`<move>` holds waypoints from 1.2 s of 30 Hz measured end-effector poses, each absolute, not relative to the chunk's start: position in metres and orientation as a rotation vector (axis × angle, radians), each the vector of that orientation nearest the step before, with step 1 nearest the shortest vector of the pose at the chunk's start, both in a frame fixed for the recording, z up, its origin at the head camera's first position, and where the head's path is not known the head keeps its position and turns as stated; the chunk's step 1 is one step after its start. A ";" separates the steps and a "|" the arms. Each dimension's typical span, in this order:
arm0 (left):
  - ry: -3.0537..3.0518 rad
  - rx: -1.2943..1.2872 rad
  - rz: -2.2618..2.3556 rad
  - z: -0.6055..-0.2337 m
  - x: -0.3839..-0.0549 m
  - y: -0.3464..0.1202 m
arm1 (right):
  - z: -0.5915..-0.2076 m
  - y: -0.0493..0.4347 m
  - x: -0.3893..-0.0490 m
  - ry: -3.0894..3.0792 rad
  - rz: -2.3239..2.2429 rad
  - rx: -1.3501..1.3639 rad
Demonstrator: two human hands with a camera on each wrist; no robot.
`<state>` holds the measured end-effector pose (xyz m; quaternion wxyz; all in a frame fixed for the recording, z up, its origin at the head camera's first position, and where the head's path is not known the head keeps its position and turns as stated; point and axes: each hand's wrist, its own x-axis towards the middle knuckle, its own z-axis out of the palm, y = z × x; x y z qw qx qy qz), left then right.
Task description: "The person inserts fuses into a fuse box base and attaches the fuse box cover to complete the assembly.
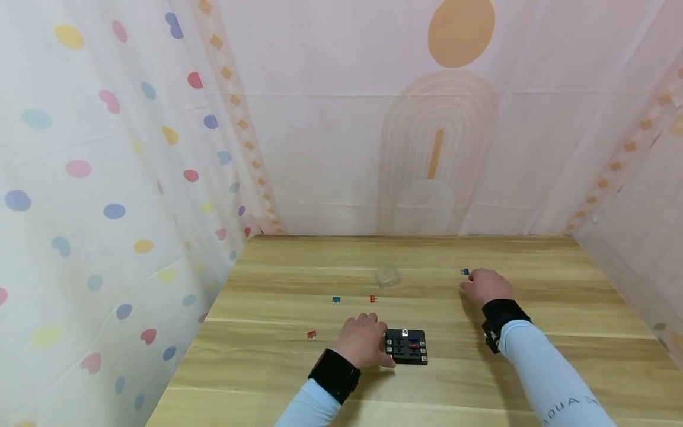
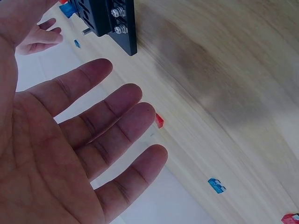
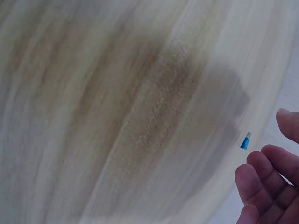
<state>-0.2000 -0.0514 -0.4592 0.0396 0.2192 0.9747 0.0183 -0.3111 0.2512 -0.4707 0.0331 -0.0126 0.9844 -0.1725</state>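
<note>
A black fuse block [image 1: 407, 354] lies on the table, with a blue and a red blade fuse [image 1: 414, 344] plugged into its right row. My left hand [image 1: 361, 341] is at its left side, the thumb by the lower left corner; in the left wrist view the fingers spread loosely below the block [image 2: 98, 16]. Farther right, my right hand [image 1: 488, 286] reaches toward a lone blue blade fuse [image 1: 465, 271]. The right wrist view has this fuse [image 3: 245, 141] just beyond the fingertips [image 3: 247, 176], with thumb and fingers apart and nothing between them.
Left of the block, a red fuse [image 1: 312, 335] lies near the left hand. Behind that hand are a blue fuse [image 1: 336, 300] and another red fuse [image 1: 373, 299]. A small clear plastic piece [image 1: 388, 276] sits farther back. Curtains [image 1: 331, 148] hang behind the wooden table [image 1: 256, 367].
</note>
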 end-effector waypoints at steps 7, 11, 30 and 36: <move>2.988 0.656 0.064 -0.457 -0.200 -0.051 | -0.467 0.251 -0.318 3.025 -0.550 0.001; 2.986 0.661 0.063 -0.457 -0.199 -0.051 | -0.466 0.252 -0.320 3.024 -0.570 0.001; 2.973 0.646 0.054 -0.459 -0.198 -0.052 | -0.462 0.252 -0.345 3.028 -0.501 0.044; 2.972 0.638 0.053 -0.459 -0.197 -0.055 | -0.462 0.246 -0.347 3.028 -0.488 0.036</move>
